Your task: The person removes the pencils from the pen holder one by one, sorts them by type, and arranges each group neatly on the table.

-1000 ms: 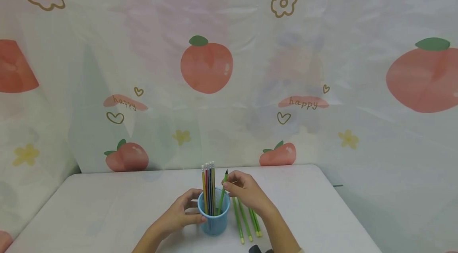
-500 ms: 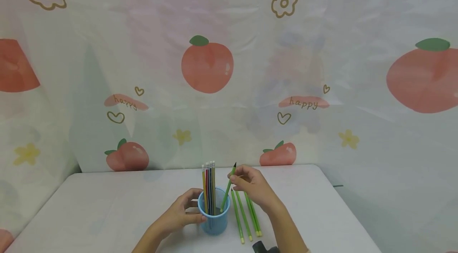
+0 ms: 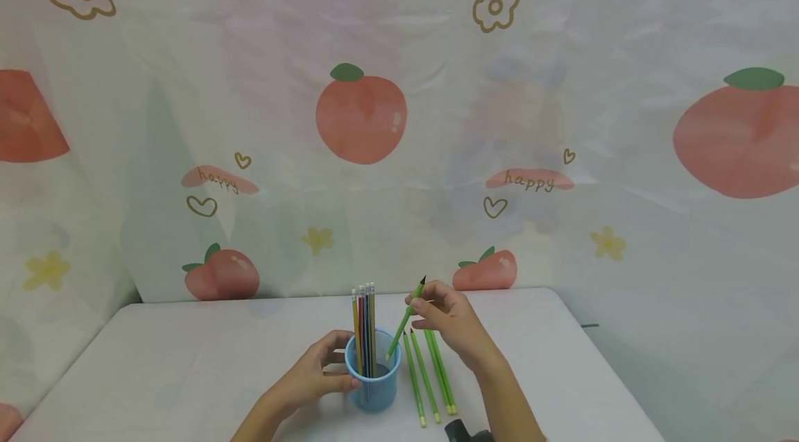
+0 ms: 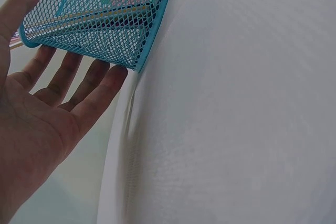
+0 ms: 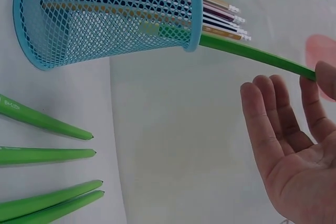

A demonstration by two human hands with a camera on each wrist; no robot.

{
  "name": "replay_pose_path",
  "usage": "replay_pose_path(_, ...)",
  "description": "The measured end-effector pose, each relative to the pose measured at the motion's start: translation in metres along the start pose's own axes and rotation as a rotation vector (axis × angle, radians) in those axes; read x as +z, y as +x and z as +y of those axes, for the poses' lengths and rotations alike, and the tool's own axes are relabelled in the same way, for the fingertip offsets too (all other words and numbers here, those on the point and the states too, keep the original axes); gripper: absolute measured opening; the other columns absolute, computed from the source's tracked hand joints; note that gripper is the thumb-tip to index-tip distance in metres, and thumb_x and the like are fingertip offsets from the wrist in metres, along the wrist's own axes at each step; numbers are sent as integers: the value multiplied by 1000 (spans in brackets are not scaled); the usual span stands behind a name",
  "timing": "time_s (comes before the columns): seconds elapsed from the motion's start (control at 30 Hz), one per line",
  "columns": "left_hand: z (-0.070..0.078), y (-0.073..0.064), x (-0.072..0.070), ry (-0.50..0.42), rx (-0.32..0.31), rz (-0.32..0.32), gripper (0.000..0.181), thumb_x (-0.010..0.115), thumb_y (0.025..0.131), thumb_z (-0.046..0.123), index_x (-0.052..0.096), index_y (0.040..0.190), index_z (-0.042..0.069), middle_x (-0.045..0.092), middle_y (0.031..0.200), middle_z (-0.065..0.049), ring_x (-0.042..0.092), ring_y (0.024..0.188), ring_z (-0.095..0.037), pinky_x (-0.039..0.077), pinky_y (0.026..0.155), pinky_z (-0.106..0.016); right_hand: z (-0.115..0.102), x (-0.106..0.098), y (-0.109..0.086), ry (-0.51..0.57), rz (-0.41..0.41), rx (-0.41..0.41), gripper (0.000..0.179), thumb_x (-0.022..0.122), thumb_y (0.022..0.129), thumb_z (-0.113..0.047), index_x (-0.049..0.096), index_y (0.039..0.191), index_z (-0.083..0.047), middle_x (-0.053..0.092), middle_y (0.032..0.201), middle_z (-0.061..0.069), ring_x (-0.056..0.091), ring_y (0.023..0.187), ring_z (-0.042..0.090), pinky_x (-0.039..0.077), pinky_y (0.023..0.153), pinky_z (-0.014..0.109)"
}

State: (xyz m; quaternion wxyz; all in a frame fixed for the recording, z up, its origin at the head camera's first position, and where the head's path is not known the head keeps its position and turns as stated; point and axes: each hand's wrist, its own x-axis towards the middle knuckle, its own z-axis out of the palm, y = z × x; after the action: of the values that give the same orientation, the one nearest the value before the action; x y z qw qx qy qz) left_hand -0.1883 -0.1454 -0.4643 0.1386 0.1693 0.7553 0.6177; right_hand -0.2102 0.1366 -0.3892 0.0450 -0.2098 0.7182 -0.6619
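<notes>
A light-blue mesh pencil cup (image 3: pixel 376 397) stands on the white table. My left hand (image 3: pixel 314 371) holds it from the left, thumb on the near side and fingers on the far side; in the left wrist view the fingertips touch the mesh (image 4: pixel 100 30). Several pencils (image 3: pixel 365 320) with white erasers up lean inside it. Between thumb and index finger my right hand (image 3: pixel 454 324) pinches a green pencil (image 5: pixel 252 52). Its dark point is up, and its pale end sits inside the cup, below the rim. The other right fingers are held loosely away from it.
Several green pencils (image 3: pixel 424 378) lie side by side right of the cup, points away from me. A dark object (image 3: pixel 458 431) shows at the bottom edge, near my right wrist. A fruit-patterned cloth (image 3: pixel 399 234) hangs behind the table (image 3: pixel 206 359).
My right hand has moved up and to the right, drawing the green pencil higher and tilting it rightward in the cup. My left hand and the cup have stayed put.
</notes>
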Motion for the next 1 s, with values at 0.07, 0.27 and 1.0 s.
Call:
replay_pose_path(0.07,-1,0,0,-5,-7,-2,66,81,83,19,48,138,6,55,137,-14,57,123,-33,49,102,-56,0,0,0,23,5,-4,27,63,99,-23,55,109,1,64,119,16,63,107,28,60,88,40)
replay_pose_path(0.27,-3,-1,1,-9,-33,-3,65,81,83,19,48,138,6,55,138,-13,56,124,-33,50,102,-55,2,0,0,61,8,-43,26,61,100,-21,55,109,3,64,116,15,65,103,26,60,88,42)
replay_pose_path(1.0,2,1,1,1,-26,3,64,80,84,19,48,139,7,54,139,-16,56,123,-35,50,101,-57,-6,-11,-1,166,23,-103,26,59,100,-15,51,113,6,65,110,9,69,98,28,59,87,47)
